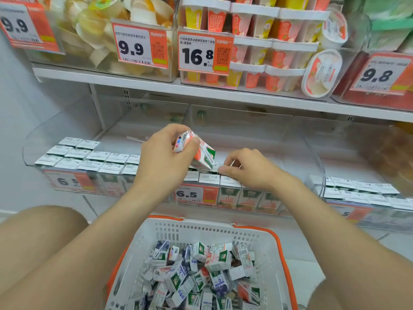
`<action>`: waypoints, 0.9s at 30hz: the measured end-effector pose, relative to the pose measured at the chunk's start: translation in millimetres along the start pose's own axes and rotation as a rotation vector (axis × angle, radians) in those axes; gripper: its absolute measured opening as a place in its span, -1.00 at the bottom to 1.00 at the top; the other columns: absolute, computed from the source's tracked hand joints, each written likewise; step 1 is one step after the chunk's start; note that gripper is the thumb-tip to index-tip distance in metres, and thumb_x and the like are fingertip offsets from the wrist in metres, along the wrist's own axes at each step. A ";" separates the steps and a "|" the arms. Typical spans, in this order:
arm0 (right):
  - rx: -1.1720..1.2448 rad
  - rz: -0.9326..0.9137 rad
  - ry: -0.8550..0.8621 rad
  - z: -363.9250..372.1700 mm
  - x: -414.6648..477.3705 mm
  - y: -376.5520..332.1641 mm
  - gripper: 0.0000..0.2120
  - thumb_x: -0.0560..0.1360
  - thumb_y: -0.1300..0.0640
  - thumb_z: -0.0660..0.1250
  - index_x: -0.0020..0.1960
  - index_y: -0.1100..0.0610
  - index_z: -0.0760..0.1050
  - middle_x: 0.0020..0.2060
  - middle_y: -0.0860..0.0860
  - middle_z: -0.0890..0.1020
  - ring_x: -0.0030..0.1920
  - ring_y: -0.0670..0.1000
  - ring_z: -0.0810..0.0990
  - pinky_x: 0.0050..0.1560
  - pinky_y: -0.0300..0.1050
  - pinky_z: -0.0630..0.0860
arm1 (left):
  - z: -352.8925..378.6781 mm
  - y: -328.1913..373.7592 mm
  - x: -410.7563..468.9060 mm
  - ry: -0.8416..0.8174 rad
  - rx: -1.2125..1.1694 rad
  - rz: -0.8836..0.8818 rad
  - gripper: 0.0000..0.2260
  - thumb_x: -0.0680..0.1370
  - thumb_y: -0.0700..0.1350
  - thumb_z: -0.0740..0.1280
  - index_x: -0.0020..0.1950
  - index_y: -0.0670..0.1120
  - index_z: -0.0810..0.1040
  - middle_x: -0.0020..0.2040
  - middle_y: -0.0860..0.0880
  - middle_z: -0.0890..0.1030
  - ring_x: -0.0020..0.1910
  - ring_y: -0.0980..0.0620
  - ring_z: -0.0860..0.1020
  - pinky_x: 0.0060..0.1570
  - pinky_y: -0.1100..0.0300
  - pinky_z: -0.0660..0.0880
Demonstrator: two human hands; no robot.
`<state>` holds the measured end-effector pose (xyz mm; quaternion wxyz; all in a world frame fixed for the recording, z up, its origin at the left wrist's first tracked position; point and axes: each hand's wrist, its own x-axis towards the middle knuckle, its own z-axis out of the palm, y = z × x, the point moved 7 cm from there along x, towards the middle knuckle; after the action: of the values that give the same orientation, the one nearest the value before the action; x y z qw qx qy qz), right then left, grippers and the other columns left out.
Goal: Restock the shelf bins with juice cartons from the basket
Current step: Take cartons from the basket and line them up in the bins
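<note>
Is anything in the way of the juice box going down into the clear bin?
Partly. The carton tilts in the left hand over the middle bin, and the right hand touches the standing cartons right beside its lower corner. The front row is full; the bare floor behind looks free.

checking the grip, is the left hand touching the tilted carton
Touching: head view shows the left hand gripping the tilted carton by its top end.

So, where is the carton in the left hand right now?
In the head view, near the centre: the carton is tilted in the left hand, over the front rows of the middle bin, beside the right hand.
</note>
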<state>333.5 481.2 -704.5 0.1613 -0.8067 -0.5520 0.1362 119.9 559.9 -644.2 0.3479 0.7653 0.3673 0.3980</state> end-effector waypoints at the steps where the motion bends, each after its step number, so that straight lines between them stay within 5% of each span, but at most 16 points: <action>1: -0.007 0.001 -0.025 0.7 -3.2 -0.7 -0.68 0.62 -0.27 0.31 -0.07 -0.04 0.61 -0.16 -0.05 0.66 -0.11 -0.01 0.60 -0.08 0.00 0.54 | -0.9 1.5 -0.2 -0.003 -0.009 -0.007 -0.89 0.62 0.03 0.40 0.11 0.10 0.66 -0.07 0.20 0.72 -0.08 0.29 0.63 -0.12 0.36 0.54; 3: -0.048 -0.034 0.036 -6.0 -7.8 -4.0 -0.72 0.69 -0.13 0.24 -0.06 -0.01 0.59 -0.15 -0.04 0.68 -0.08 0.03 0.61 0.03 0.03 0.53 | -1.6 1.9 -1.4 -0.016 -0.044 -0.040 -0.88 0.60 0.07 0.41 0.08 0.10 0.69 -0.11 0.18 0.73 -0.12 0.27 0.64 -0.15 0.34 0.54; 4: -0.040 -0.072 0.110 -12.9 -11.8 -8.5 -0.82 0.68 -0.06 0.27 0.10 -0.03 0.61 0.00 -0.05 0.70 0.07 0.04 0.63 0.18 0.06 0.52 | -2.6 0.5 -1.8 -0.017 -0.069 -0.070 -0.85 0.59 0.12 0.42 0.07 0.10 0.70 -0.14 0.17 0.73 -0.14 0.24 0.65 -0.12 0.27 0.56; 6: 0.100 -0.216 0.235 -27.9 -29.3 -32.2 -0.57 0.56 0.06 0.43 0.41 -0.06 0.48 0.29 -0.12 0.62 0.32 -0.07 0.56 0.37 -0.06 0.47 | -4.8 -5.3 -2.8 -0.026 -0.142 -0.158 -0.78 0.57 0.21 0.43 0.02 0.09 0.74 -0.16 0.11 0.74 -0.17 0.13 0.67 -0.09 0.12 0.59; 8: 0.259 -0.377 0.312 -35.9 -51.2 -58.4 -0.43 0.46 0.15 0.54 0.41 -0.05 0.45 0.29 -0.18 0.59 0.32 -0.12 0.56 0.27 -0.23 0.50 | -4.2 -8.8 -6.0 -0.088 -0.271 -0.283 -0.70 0.57 0.23 0.44 -0.02 0.01 0.77 -0.14 0.00 0.76 -0.23 0.03 0.68 -0.16 0.09 0.61; 11: 0.317 -0.479 0.495 -40.1 -75.9 -81.1 -0.56 0.48 0.18 0.57 0.32 0.05 0.58 0.16 -0.16 0.66 0.17 -0.07 0.63 0.12 -0.14 0.60 | -4.7 -9.9 -13.1 -0.212 -0.418 -0.495 -0.57 0.55 0.29 0.43 0.04 -0.08 0.74 -0.14 -0.10 0.77 -0.30 0.02 0.68 -0.33 0.17 0.52; 15: 0.553 -0.388 0.469 -37.1 -76.1 -96.8 -0.63 0.54 0.19 0.52 0.32 0.03 0.59 0.11 -0.13 0.70 0.10 -0.03 0.69 0.09 -0.05 0.64 | -29.3 -20.1 -11.2 -0.261 -0.143 -0.458 -0.46 0.59 0.44 0.20 0.01 0.04 0.73 -0.14 -0.01 0.77 -0.28 -0.05 0.73 -0.23 0.09 0.50; 18: 0.680 -0.297 0.414 -34.1 -62.0 -113.9 -0.72 0.58 0.15 0.48 0.27 0.01 0.60 0.02 -0.08 0.71 0.01 -0.03 0.72 0.03 0.03 0.67 | -51.8 -30.5 -4.6 -0.196 -0.005 -0.299 -0.54 0.68 0.27 0.15 -0.05 0.04 0.74 -0.15 0.07 0.75 -0.17 -0.01 0.73 -0.06 0.01 0.61; 21: 0.606 -0.283 0.431 -27.8 -44.4 -136.6 -0.76 0.58 0.11 0.47 0.24 0.00 0.61 -0.03 -0.13 0.71 -0.01 -0.09 0.69 0.01 -0.05 0.66 | -73.6 -47.7 1.3 -0.162 0.142 -0.170 -0.72 0.67 0.04 0.24 -0.06 0.02 0.72 -0.16 0.04 0.72 -0.14 0.00 0.69 -0.16 0.08 0.58; 23: 0.533 -0.297 0.448 -21.4 -31.2 -154.7 -0.76 0.58 0.09 0.45 0.24 -0.03 0.59 -0.01 -0.17 0.69 0.01 -0.13 0.65 -0.01 -0.15 0.61 | -91.1 -65.7 4.0 -0.105 0.334 -0.120 -0.81 0.64 -0.08 0.28 0.05 0.05 0.71 -0.03 0.05 0.72 -0.04 -0.01 0.65 -0.15 0.17 0.54; 27: 0.403 -0.344 0.469 -3.7 6.6 -193.2 -0.72 0.59 0.02 0.38 0.29 -0.07 0.49 0.10 -0.10 0.64 0.14 -0.01 0.59 0.14 0.06 0.58 | -109.9 -103.4 7.6 -0.104 0.817 -0.150 -0.66 0.64 0.07 0.26 0.37 -0.03 0.54 0.34 -0.16 0.52 0.34 -0.28 0.43 0.28 -0.14 0.42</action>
<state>173.8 552.4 -622.0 0.4601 -0.6633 -0.5898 0.0242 -1.5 643.1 -678.3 0.0618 0.8306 0.5317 0.1539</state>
